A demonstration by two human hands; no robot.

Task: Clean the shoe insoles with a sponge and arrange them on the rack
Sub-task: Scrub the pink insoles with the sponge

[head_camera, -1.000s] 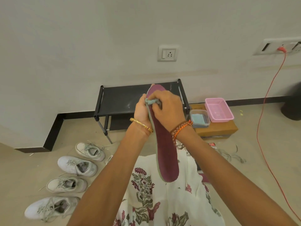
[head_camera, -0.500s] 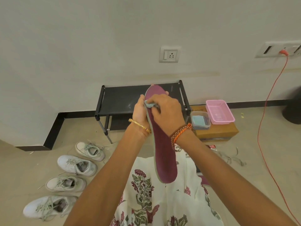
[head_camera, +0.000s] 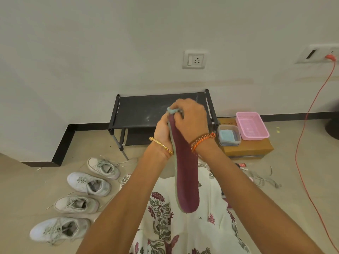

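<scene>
A maroon insole (head_camera: 186, 173) with a grey edge hangs upright in front of me, toe end up. My left hand (head_camera: 162, 132) grips its upper part from the left side and behind. My right hand (head_camera: 190, 120) covers the toe tip and pinches a small pale blue sponge (head_camera: 172, 110) against it. Only a bit of the sponge shows above my fingers. Behind my hands, the black shoe rack (head_camera: 143, 110) stands against the wall with nothing showing on its visible top shelf.
Several white sneakers (head_camera: 89, 184) lie on the floor at the left. A cardboard box (head_camera: 247, 148) right of the rack bears a clear tub (head_camera: 229, 137) with a blue sponge and a pink basket (head_camera: 252, 125). An orange cable (head_camera: 302, 136) hangs at the right.
My right hand has slid the sponge up the insole to its toe tip, which it now covers. The left hand keeps its grip.
</scene>
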